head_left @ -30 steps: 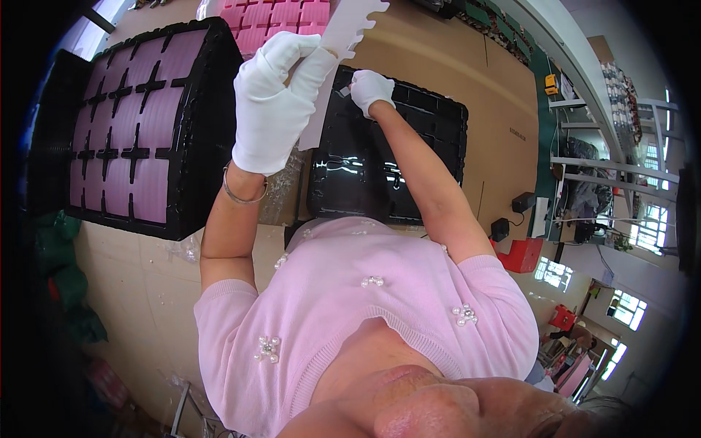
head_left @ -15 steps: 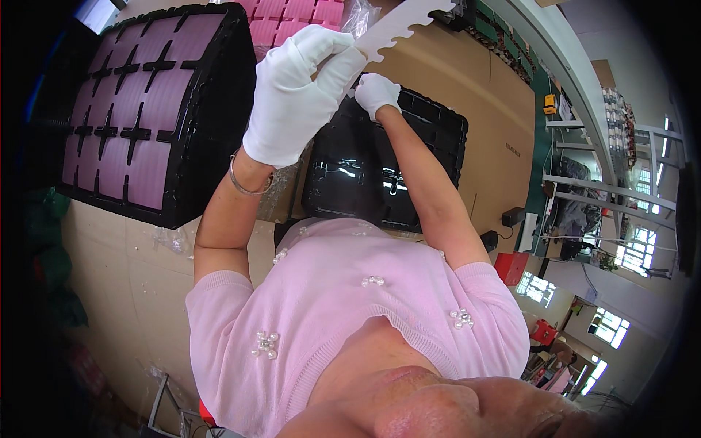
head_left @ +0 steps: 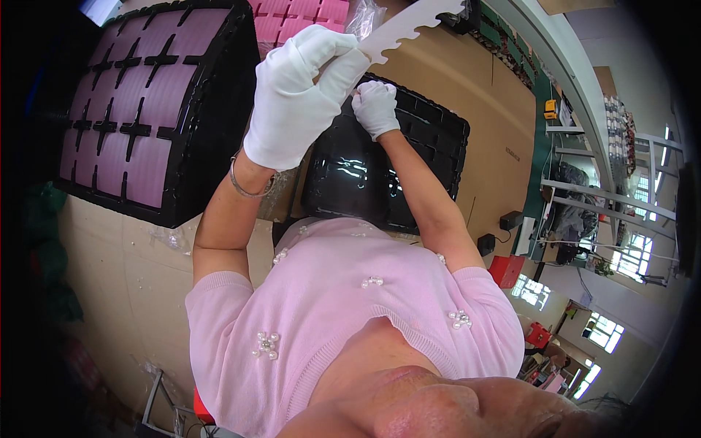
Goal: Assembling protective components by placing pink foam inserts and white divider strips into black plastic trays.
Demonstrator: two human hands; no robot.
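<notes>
My left hand (head_left: pixel 301 95), in a white glove, is raised and pinches one end of a long white strip with a scalloped edge (head_left: pixel 412 22). The strip runs up and to the right from the fingers. My right hand (head_left: pixel 376 108), also gloved in white, is closed just below the strip's near end, over a shiny black moulded tray (head_left: pixel 431 157). I cannot tell whether the right fingers touch the strip or hold something small.
A black crate with pink dividers (head_left: pixel 139 109) stands at the left on a cardboard-covered table (head_left: pixel 496 95). Pink trays (head_left: pixel 299 14) and clear plastic wrap (head_left: pixel 365 14) lie at the far edge. Metal racks (head_left: pixel 606 182) stand at the right.
My left hand has lifted the strip higher and closer to the camera. My right hand stayed over the black tray near the strip's end.
</notes>
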